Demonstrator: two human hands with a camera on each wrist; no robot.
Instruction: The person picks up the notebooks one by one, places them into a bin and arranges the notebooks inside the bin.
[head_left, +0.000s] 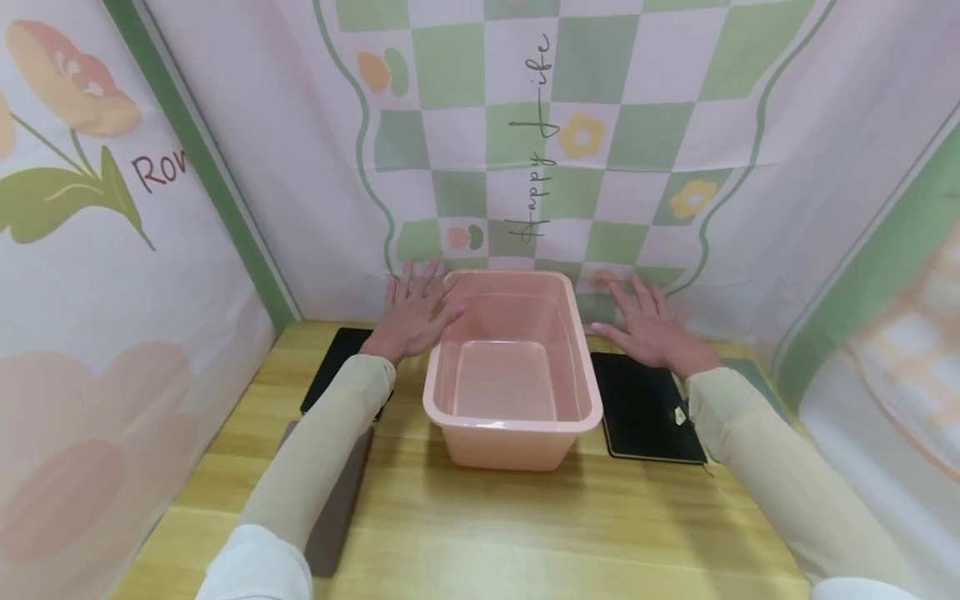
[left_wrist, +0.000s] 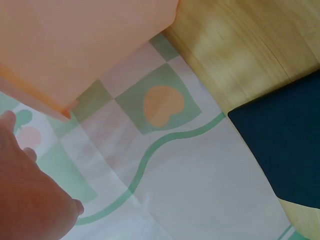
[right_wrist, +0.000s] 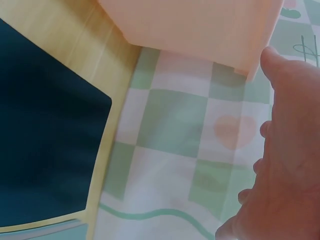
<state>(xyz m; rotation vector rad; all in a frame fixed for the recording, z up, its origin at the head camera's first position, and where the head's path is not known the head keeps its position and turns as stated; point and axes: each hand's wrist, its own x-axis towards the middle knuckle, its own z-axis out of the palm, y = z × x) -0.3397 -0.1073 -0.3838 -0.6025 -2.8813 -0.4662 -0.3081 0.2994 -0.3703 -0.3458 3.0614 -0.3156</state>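
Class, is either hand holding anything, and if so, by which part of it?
Nothing is held: the left hand and the right hand are spread on either side of the tub.

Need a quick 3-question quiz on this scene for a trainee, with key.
1. True or false: the pink basin is upside down.
2. Multiple choice: what lies on the table just right of the basin in the head view?
A) a cup
B) a black book
C) a spoon
3. Short answer: what does the right hand hold?

Key:
1. False; it stands open side up.
2. B.
3. Nothing; its fingers are spread, apart from the basin.
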